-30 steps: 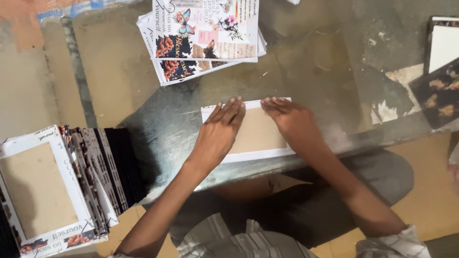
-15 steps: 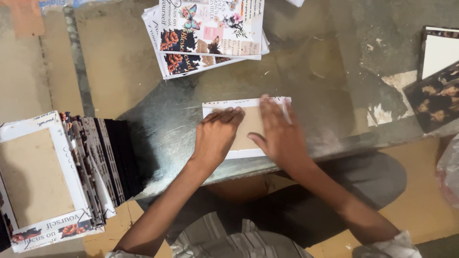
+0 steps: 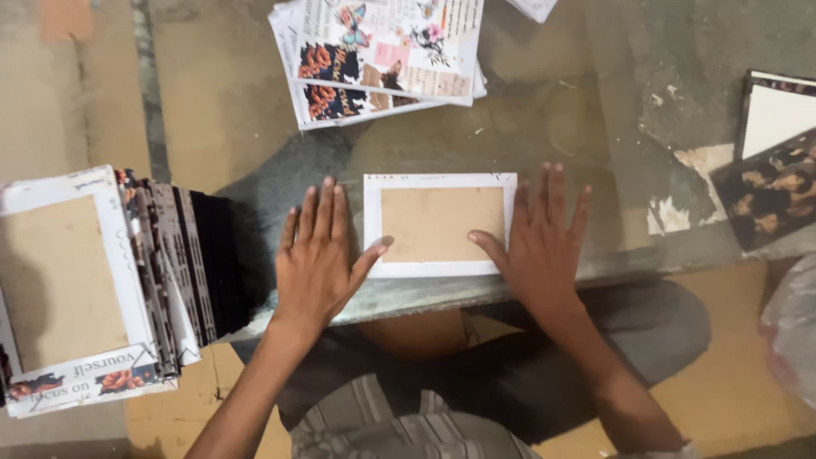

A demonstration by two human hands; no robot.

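Observation:
A brown cardboard panel with white folded paper borders (image 3: 440, 224) lies flat on the worn grey work surface (image 3: 595, 127). My left hand (image 3: 316, 255) rests flat on the surface just left of it, thumb touching its lower left border. My right hand (image 3: 541, 238) lies flat at its right edge, thumb on the lower right border. Both hands have fingers spread and hold nothing.
A stack of printed floral sheets (image 3: 382, 55) lies beyond the panel. At the left a pile of finished covers (image 3: 93, 289) leans in a row. Dark patterned boards (image 3: 769, 183) lie at the right. The surface's front edge runs just below the panel.
Both hands were pressed on top of the panel; they have slid outward to its left and right sides, uncovering the brown middle.

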